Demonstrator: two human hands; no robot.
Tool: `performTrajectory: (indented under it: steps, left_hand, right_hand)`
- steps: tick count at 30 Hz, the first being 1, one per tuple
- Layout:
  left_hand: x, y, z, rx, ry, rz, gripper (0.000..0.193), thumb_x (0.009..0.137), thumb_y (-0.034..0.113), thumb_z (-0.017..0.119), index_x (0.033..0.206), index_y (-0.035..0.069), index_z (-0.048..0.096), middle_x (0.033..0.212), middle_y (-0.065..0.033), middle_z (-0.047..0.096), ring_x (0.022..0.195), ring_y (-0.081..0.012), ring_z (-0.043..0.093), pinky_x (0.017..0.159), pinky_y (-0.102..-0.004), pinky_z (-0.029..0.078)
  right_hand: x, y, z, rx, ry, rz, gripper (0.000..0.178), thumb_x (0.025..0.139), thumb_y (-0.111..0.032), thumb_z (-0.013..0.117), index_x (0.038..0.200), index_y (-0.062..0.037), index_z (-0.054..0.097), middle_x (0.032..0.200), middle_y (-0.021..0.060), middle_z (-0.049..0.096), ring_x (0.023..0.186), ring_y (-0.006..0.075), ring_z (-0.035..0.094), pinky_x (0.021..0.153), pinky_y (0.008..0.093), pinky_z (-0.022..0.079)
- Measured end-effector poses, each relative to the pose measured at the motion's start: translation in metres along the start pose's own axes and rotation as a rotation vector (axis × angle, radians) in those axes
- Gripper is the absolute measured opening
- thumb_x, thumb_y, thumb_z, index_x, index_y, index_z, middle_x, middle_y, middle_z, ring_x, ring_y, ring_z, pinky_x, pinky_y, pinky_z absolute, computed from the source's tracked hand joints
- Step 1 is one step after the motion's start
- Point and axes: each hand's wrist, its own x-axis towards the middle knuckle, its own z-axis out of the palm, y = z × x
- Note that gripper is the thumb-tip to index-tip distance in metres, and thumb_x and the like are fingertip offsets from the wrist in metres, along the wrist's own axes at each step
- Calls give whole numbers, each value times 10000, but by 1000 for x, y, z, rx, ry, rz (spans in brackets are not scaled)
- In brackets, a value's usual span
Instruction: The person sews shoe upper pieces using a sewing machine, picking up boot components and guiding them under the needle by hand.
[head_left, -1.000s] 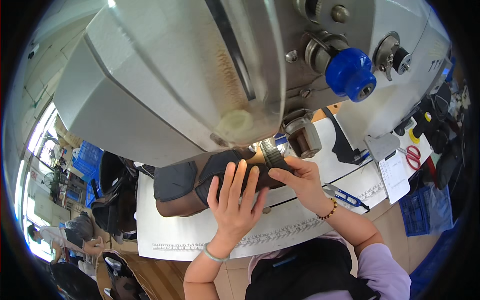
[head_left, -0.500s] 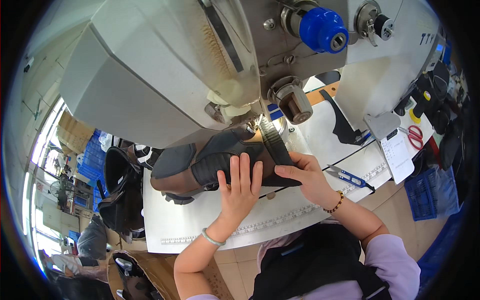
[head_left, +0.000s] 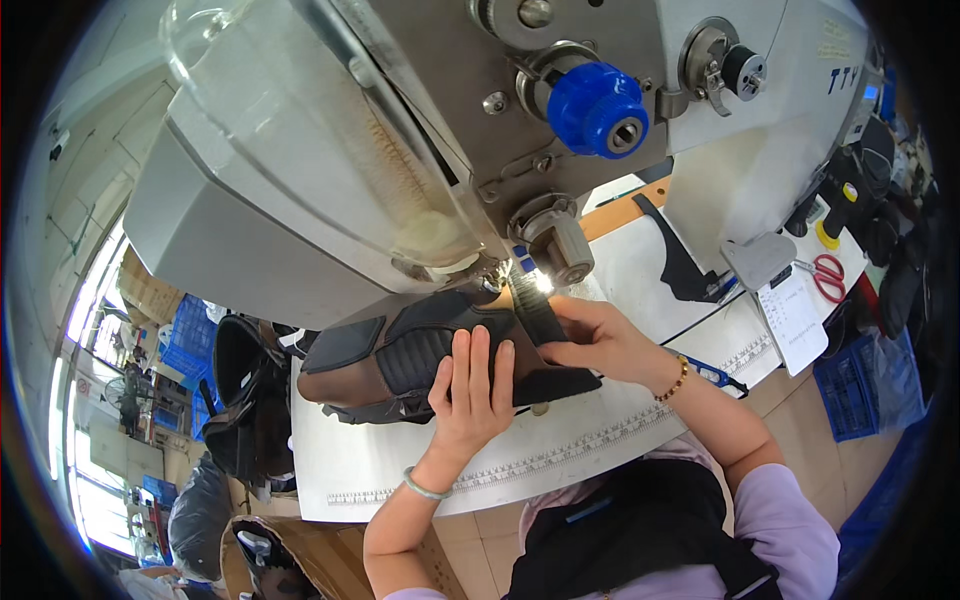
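A brown and black boot (head_left: 345,368) lies on its side across the white machine table, its toe to the left. Its top end, with a black ribbed strip (head_left: 537,320), is under the needle area of a large sewing machine (head_left: 270,235), where a small lamp shines. My left hand (head_left: 472,395) rests on the boot's side, fingers stretched out and close together. At the boot's top edge, my right hand (head_left: 605,345) pinches the black material by the ribbed strip between thumb and fingers. The needle point itself is too small to make out.
A ruler strip (head_left: 560,445) runs along the table's front. Blue thread snips (head_left: 712,374), a black cut piece (head_left: 682,262) and red-handled scissors (head_left: 829,277) lie rightward. More black boots (head_left: 240,405) stand left; a cardboard box (head_left: 335,550) sits below, a blue basket (head_left: 848,390) right.
The boot has turned slightly, and its ribbed strip sits further left in the picture. My right hand has shifted left along the edge, its wrist now partly covering the snips. The whole view has shifted somewhat.
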Motion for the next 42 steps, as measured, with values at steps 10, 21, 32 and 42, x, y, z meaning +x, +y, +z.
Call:
performTrajectory:
  steps: [10, 21, 32, 42]
  left_hand:
    - [6, 2, 0, 70, 10, 75, 357, 838, 228, 476, 1123, 13, 488, 1186, -153, 551, 1105, -305, 510, 865, -354, 314]
    - [7, 7, -5, 111, -40, 28, 327, 857, 176, 496, 1169, 79, 494, 1188, -58, 570, 1097, -254, 527, 987, -355, 295]
    - [9, -5, -2, 93, -48, 57, 322, 872, 173, 464, 1177, 75, 494, 1196, -57, 564, 1119, -254, 511, 998, -352, 294]
    - [19, -12, -11, 18, -133, 60, 332, 850, 147, 456, 1162, 54, 520, 1203, -83, 557, 1105, -251, 521, 949, -342, 335]
  right_hand:
    - [4, 9, -7, 16, -42, -20, 163, 816, 50, 537, 973, 6, 535, 885, 11, 596, 796, 25, 500, 698, 182, 439]
    - [0, 7, -9, 105, -12, 45, 276, 814, 63, 542, 1086, 17, 548, 964, 22, 606, 850, 45, 547, 741, 184, 452]
    - [4, 7, -6, 20, -2, 16, 210, 845, -5, 565, 1054, 9, 562, 900, -5, 593, 804, 26, 526, 704, 183, 448]
    - [5, 7, -8, -1, -94, 77, 298, 861, -56, 566, 1153, -3, 540, 963, 12, 614, 844, 35, 535, 751, 193, 453]
